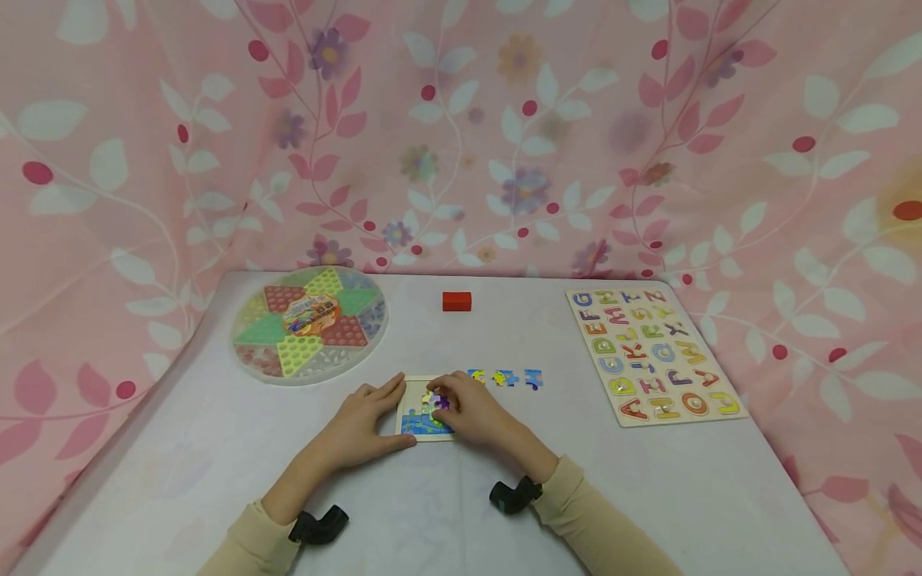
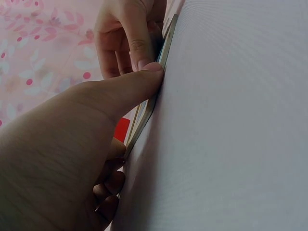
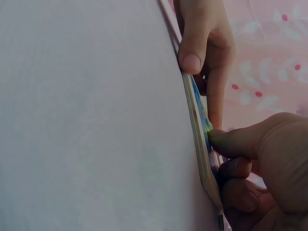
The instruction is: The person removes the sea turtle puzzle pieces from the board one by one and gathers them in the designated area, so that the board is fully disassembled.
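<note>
A small jigsaw puzzle tray (image 1: 426,438) with a pale frame lies on the table between the hands. Blue pieces (image 1: 416,423) fill its near part, and bare backing shows at its upper left. My left hand (image 1: 356,428) holds the tray at its left side, thumb on the near edge and fingers toward the far corner. Over the tray's right half, my right hand (image 1: 475,412) pinches a purple and yellow puzzle piece (image 1: 439,402) between thumb and curled fingers, low against the other pieces. In the right wrist view its thumb (image 3: 236,143) is right at the puzzle surface.
Loose puzzle pieces (image 1: 504,378) lie just beyond the right hand. A red block (image 1: 457,302) is at the back. A round Chinese checkers board (image 1: 310,324) lies at the left, a wooden alphabet board (image 1: 655,356) at the right. Floral cloth (image 1: 461,160) hangs behind the table.
</note>
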Demonstrator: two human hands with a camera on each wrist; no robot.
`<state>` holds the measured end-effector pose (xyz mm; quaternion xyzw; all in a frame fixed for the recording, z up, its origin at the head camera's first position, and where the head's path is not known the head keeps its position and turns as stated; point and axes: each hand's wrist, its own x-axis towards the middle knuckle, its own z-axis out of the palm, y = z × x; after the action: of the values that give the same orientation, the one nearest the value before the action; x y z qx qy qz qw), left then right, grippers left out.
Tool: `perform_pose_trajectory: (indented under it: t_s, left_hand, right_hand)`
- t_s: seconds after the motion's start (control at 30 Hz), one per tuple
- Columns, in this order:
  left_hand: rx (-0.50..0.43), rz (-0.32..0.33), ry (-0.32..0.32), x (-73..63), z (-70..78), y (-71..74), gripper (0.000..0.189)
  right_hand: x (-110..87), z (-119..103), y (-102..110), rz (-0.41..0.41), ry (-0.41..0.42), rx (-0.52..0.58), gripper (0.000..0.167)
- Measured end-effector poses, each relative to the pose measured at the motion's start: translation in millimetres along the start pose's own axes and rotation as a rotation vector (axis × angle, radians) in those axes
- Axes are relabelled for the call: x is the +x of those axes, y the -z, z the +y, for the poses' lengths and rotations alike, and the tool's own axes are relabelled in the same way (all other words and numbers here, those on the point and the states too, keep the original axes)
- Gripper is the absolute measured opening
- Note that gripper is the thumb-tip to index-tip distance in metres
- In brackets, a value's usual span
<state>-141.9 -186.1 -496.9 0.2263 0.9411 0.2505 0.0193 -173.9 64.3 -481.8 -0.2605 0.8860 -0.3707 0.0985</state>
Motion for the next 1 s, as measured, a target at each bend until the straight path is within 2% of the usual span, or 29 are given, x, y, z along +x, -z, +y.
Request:
perform_pose_trajectory:
  t_s: [0.13, 1.0]
  left_hand:
    - [-0.001, -0.002, 0.002, -0.3, -0.4, -0.3, 0.100]
    - [0.000, -0.014, 0.012, -0.5, 1.1, 0.9, 0.100]
  right_hand:
    - [0.2, 0.9, 1.9, -0.010, 0.022, 0.004, 0.038]
    - [-2.3, -6.3, 3.8, -0.043, 0.023, -0.091, 0.038]
